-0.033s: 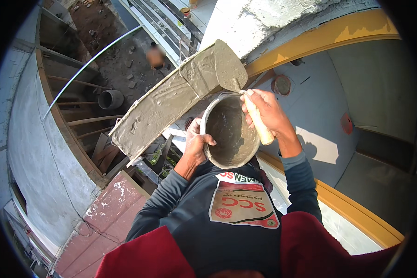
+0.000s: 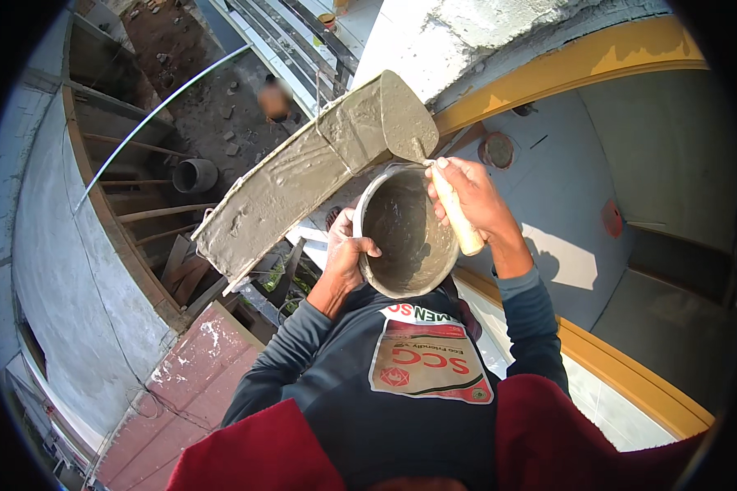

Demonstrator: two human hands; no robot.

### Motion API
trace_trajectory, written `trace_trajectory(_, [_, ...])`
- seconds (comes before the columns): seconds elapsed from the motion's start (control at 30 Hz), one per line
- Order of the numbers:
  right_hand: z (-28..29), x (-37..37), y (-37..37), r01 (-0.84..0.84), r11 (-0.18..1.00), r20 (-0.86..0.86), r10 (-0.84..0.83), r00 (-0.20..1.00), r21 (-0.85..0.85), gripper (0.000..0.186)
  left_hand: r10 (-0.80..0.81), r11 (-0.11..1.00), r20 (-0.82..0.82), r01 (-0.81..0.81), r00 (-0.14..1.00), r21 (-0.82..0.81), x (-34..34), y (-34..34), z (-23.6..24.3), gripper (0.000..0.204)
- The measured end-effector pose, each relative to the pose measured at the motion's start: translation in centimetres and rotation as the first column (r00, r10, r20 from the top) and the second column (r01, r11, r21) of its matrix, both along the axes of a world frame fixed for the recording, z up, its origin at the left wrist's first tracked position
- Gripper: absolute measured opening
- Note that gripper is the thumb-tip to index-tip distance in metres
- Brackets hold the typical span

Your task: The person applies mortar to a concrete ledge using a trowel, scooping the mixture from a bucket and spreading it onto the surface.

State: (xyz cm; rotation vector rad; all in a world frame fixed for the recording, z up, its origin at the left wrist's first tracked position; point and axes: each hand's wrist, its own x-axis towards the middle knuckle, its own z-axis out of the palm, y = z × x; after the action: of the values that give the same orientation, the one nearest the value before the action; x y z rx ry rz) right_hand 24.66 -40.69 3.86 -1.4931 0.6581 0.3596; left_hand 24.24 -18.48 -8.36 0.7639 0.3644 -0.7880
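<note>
The left hand (image 2: 350,254) holds the side of a round grey bucket (image 2: 409,237), thumb over the rim, with some fingers hidden behind it. The right hand (image 2: 473,200) is wrapped around the handle of a trowel (image 2: 405,123), whose muddy blade covers the upper end of a long grey ledge (image 2: 291,176); I can't tell if they touch. Big printed letters show on a red and tan patch (image 2: 430,360) on the dark shirt (image 2: 418,434).
</note>
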Motion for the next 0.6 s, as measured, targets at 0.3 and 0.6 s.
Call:
trace_trajectory(0.3, [-0.3, 0.7, 1.0, -0.117, 0.989, -0.043, 0.121, 0.992, 0.095, 0.039, -0.037, 0.999, 0.013, 0.038, 0.999, -0.035, 0.1, -0.3, -0.9, 0.055])
trace_trajectory(0.6, [0.9, 0.6, 0.0, -0.405, 0.913, -0.063, 0.401, 0.914, -0.057, 0.042, -0.077, 0.997, 0.002, 0.077, 0.997, -0.022, 0.5, -0.5, -0.5, 0.054])
